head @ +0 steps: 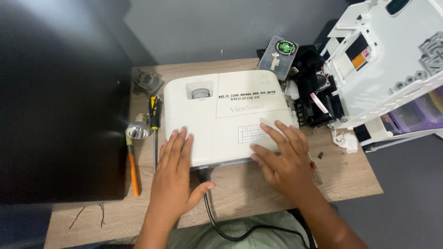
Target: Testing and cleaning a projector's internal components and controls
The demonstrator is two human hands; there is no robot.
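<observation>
Both hands, left hand [174, 159] and right hand [282, 152], rest flat with an open grip, holding nothing, on the white plastic projector [226, 115]; pushing could snag the black cable [217, 221] beneath it

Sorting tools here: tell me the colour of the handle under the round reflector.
Orange handle, head view.

- Just one view here, head cam, looking pretty much straight down at the projector [228, 117] from above its near edge.
- It's close: the projector sits dead centre and fills a good chunk of the middle.
- Facing away from the person, toward the grey wall [207, 27] beyond the projector.
- No second view, so nothing shared.
</observation>
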